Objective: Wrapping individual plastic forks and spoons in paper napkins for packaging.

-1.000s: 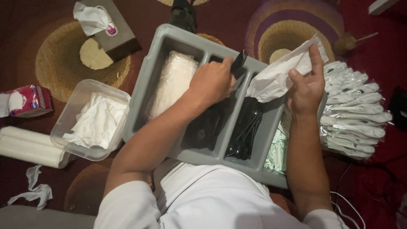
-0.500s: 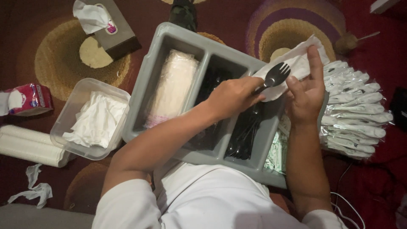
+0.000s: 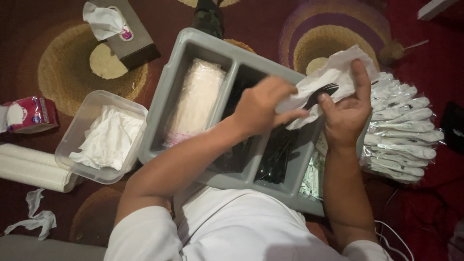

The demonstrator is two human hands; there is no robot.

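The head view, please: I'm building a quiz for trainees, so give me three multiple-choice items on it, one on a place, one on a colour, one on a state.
1. Where does the clear plastic tub of white napkins sit?
A. Left of the grey tray
B. Inside the tray
C. On the wrapped sets

2. What colour is the fork?
A. White
B. Black
C. Red

3. What state is the fork in?
A. Lying in the tray
B. Sealed in a clear bag
C. Laid on the white napkin

Answers:
1 A: the tub lies on the carpet beside the tray's left wall.
2 B: it shows dark against the napkin.
3 C: the left hand sets it on the napkin that the right hand holds.
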